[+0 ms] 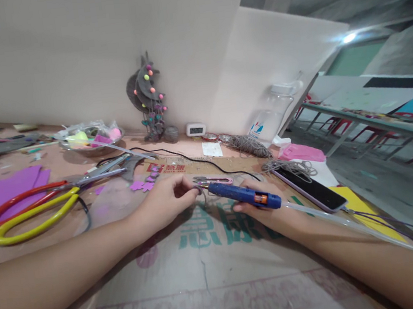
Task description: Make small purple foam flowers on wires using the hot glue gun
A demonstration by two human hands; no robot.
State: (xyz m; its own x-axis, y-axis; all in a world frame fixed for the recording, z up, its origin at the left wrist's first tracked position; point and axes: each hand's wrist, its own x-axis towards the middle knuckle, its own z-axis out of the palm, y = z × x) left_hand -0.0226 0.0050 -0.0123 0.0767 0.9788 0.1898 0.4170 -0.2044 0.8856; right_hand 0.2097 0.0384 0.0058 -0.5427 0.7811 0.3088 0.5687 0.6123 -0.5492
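Lying flat at the far left of the bench [54, 169], purple sheets [10, 195] sit partly beneath large scissors [77, 183], whose red and yellow handles face the left edge and whose blades point right. Behind them, a bowl [91, 148] holds bright pompoms in clear plastic wrapping. Next come small purple cutouts [144, 185], scattered just beyond the left hand [169, 200]. That hand is narrow, thumb and fingertips pinched around a small dark piece [197, 189], too tiny to identify, held over printed cardboard [152, 293]. Against the pale partition behind stands a grey crescent ornament [142, 89] dotted with coloured balls, with a ball of grey yarn [171, 134] and a white digital timer [196, 129] to its right. Right of the pinched fingertips, the right hand [268, 217] wraps around a blue glue gun [242, 194]; its nozzle points left, close to the small piece, though whether they touch I cannot tell. A clear glue stick [312, 209] trails from its back end. Farther right are a grey yarn skein [249, 146], a clear bottle [271, 113], a dark-screened phone [310, 189] with loose yarn across one end, and a yellow sheet [370, 214].
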